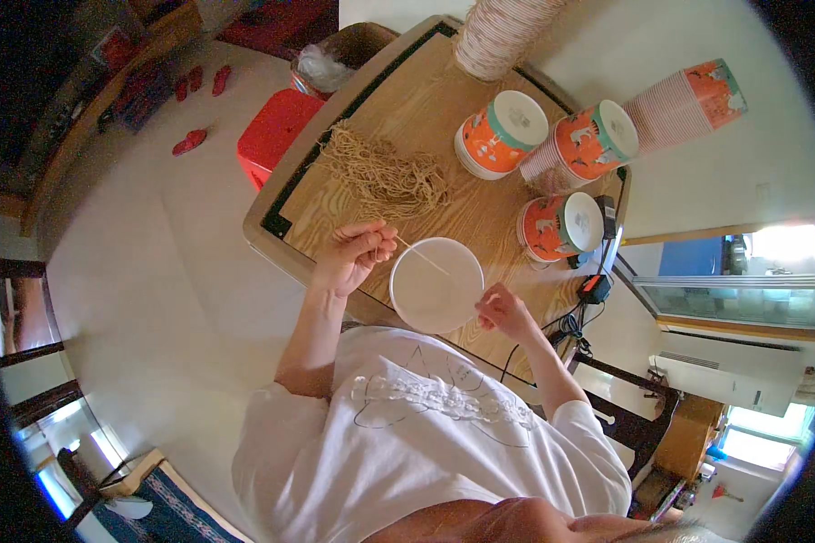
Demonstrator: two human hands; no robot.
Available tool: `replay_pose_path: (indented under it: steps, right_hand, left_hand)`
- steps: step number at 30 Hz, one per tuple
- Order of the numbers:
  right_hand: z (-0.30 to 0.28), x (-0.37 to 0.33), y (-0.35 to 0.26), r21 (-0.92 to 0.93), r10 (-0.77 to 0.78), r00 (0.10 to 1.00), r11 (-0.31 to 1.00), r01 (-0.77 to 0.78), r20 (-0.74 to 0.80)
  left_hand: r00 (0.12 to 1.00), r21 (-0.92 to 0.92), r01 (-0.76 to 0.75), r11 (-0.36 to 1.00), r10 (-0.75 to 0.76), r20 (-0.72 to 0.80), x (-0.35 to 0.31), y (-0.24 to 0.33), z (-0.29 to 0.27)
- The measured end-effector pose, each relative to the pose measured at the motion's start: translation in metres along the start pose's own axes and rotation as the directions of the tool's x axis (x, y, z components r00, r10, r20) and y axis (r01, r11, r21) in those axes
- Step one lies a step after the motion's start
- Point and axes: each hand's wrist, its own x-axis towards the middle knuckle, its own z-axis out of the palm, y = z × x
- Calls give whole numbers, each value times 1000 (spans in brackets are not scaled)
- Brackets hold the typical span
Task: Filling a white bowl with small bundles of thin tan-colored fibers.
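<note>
A white paper bucket [437,312] is at the table's near edge, its open mouth facing up toward me. My left hand [358,255] is closed in a pinch on a thin pale cord [421,253], beside the bucket's left rim. The cord runs taut and straight over that rim into the bucket. At the right rim my right hand [503,312] is closed, fingertips against the bucket's wall; part of its grip is hidden. A loose heap of tan cords [385,176] lies on the table beyond my left hand.
Upturned orange-and-green paper buckets [503,136] stand on the wooden table [394,95], with tall nested stacks [666,113] behind. Black cables and an adapter [594,289] lie at the right edge. A red stool [276,131] and a bin [358,45] stand left of the table.
</note>
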Motion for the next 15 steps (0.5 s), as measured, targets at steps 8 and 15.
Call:
replay_pose_path:
  steps: [8, 15]
  right_hand:
    - [-6, 38, -62, -717, -759, 651, 469, 516, -28]
    - [14, 100, -53, -686, -714, 671, 389, 615, 198]
  left_hand:
    - [992, 177, 104, 979, -90, -83, 14, -2, 57]
    - [996, 385, -93, 918, 88, 31, 2, 0, 54]
